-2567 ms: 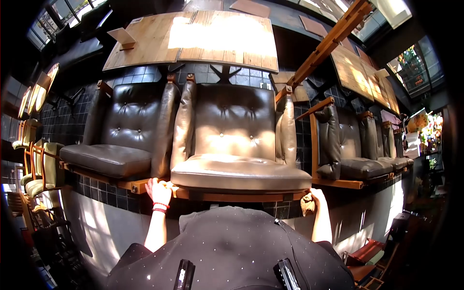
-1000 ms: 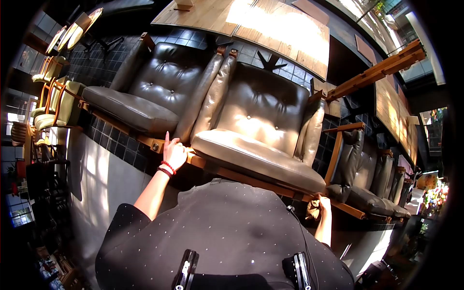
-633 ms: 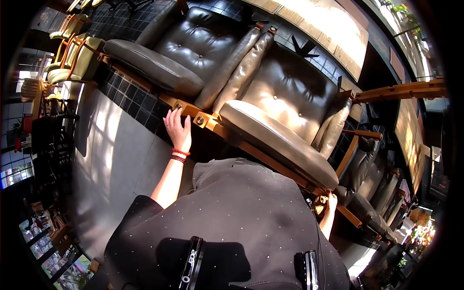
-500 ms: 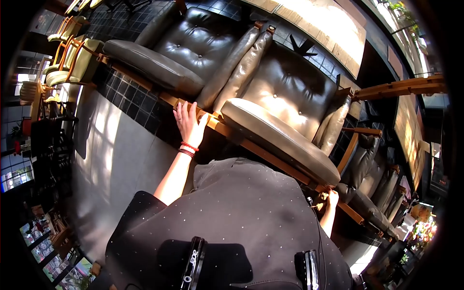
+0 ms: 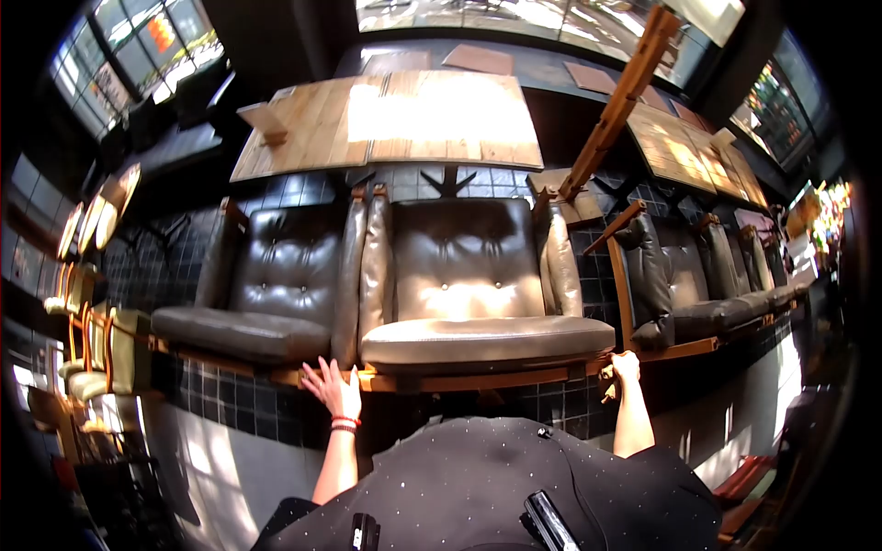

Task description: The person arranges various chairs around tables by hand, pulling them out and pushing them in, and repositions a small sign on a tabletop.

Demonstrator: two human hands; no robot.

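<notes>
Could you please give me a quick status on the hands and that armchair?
Left hand flat, open, on wooden frame. Right hand gripping its right corner. Armchair hemmed by neighbouring chairs both sides.

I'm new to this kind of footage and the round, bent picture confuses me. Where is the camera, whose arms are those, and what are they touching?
The camera sits on the person's head and looks forward and down through a very wide lens, which bends the edges. The dark speckled clothing at the bottom is their own, as are both bare arms. The left hand lies with spread fingers on the wooden frame of a brown leather armchair, at its front left corner. The right hand is closed on the frame's front right corner. A darker armchair stands close beside it, and wooden tables stand behind.
</notes>
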